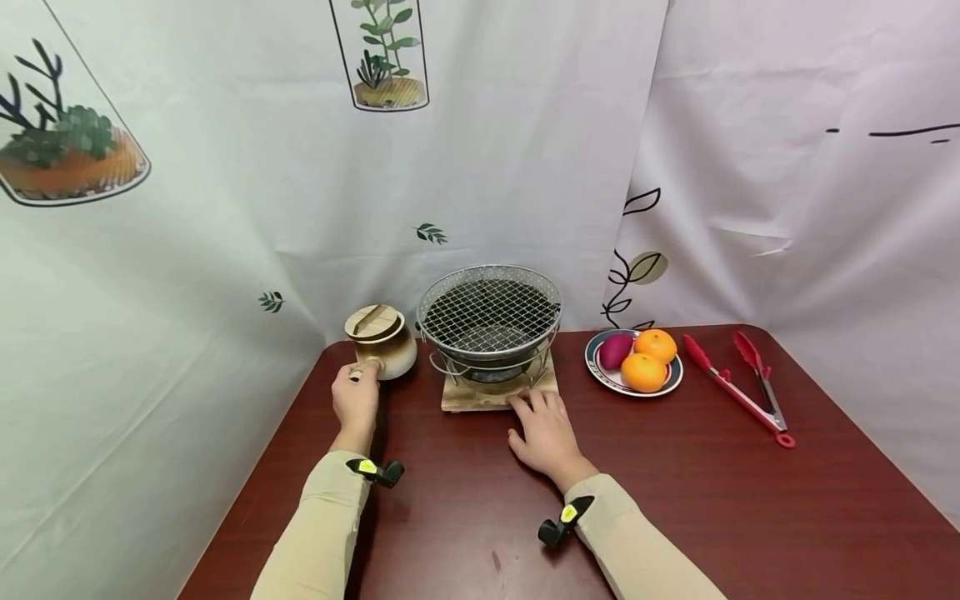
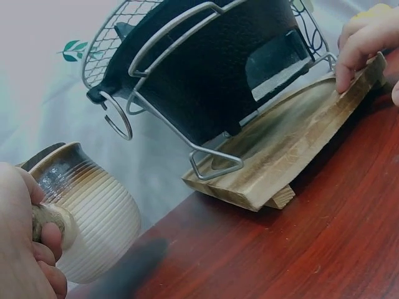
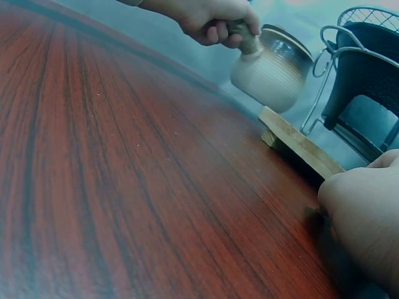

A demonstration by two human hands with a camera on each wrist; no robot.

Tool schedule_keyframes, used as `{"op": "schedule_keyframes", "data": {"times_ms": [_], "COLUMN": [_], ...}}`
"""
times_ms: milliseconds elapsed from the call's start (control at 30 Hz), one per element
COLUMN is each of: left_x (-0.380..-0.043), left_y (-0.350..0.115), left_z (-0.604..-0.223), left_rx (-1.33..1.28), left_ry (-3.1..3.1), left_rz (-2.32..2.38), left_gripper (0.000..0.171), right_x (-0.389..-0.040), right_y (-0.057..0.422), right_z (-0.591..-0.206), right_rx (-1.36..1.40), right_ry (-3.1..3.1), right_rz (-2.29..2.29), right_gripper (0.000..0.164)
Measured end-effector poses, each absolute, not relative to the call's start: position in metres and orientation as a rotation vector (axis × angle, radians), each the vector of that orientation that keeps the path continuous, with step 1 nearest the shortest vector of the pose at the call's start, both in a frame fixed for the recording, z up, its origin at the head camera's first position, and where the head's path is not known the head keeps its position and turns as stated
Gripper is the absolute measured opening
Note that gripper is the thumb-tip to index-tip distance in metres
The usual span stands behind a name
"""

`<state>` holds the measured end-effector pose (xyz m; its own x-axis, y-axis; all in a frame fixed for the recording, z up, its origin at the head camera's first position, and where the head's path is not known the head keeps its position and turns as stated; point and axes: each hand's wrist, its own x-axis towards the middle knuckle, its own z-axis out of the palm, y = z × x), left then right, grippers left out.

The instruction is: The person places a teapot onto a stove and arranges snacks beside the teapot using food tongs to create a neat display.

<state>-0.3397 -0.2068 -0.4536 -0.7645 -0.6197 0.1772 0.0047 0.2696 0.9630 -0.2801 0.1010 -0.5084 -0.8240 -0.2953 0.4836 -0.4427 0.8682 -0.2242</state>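
Note:
My left hand (image 1: 356, 400) grips the short side handle (image 2: 53, 225) of a ribbed ceramic pot (image 1: 397, 357), brown at the top and cream below. A wooden lid (image 1: 372, 322) sits on this pot, and a dark shadow shows on the table beneath it in the left wrist view. To the pot's right stands a round black tabletop grill (image 2: 199, 81) with a wire mesh (image 1: 491, 312) and wire frame, set on a square wooden board (image 1: 480, 402). My right hand (image 1: 546, 433) rests its fingertips on the board's front right edge, thumb apart from it.
A patterned plate (image 1: 612, 385) at the back right holds two oranges (image 1: 643, 372) and a purple oval thing (image 1: 616, 351). Right of it lie red-tipped metal tongs (image 1: 738, 396), spread apart. Printed cloth (image 1: 510, 183) hangs right behind the dark red table (image 1: 450, 517) and along its sides.

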Motion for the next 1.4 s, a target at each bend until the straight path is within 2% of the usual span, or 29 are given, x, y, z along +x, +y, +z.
{"op": "schedule_keyframes", "data": {"times_ms": [1400], "left_x": [-0.342], "left_y": [-0.216], "left_z": [-0.41], "left_rx": [0.519], "left_ry": [-1.995], "left_rz": [-1.48], "left_gripper": [0.027], "right_x": [-0.283], "right_y": [0.103], "right_z": [-0.515], "right_rx": [0.549], "right_ry": [-2.561], "right_rz": [0.456], "right_gripper": [0.046]}}
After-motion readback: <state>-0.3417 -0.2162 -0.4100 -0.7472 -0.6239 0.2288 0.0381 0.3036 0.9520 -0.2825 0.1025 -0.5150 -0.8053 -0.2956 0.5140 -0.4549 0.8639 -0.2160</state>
